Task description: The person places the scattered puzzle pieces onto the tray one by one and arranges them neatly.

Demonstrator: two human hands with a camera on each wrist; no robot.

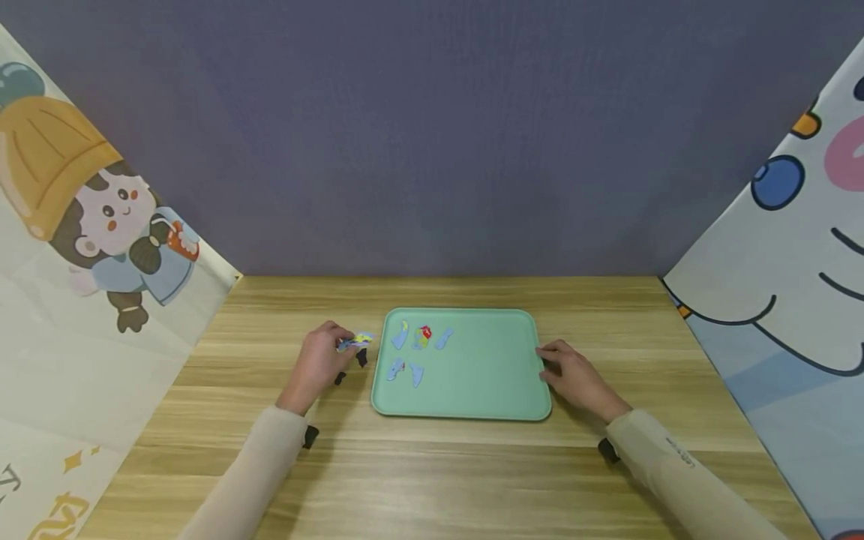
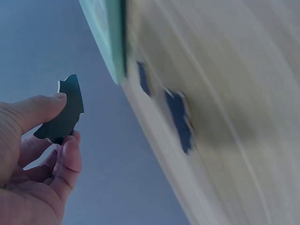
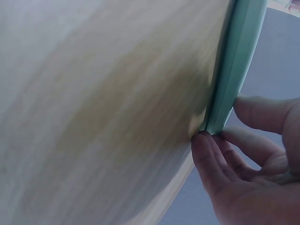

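Note:
My left hand [image 1: 322, 360] is at the left of a light green tray [image 1: 486, 375], pinching a jigsaw puzzle piece [image 1: 358, 341] between thumb and fingers. The piece has a blue and yellow print, and its dark back [image 2: 65, 112] faces the left wrist camera. On the tray's left part lie several printed pieces, among them a red and yellow one [image 1: 423, 337] and a pale blue one [image 1: 443, 338]. My right hand [image 1: 577, 379] holds the tray's right rim [image 3: 239, 61], thumb and fingertips against it.
Two dark puzzle pieces lie on the wooden table [image 1: 459, 480] beside the left hand: a larger one [image 1: 362, 358] and a smaller one [image 1: 340, 379]. A dark blue-grey wall [image 1: 445, 150] stands behind the table, with cartoon-printed panels at both sides.

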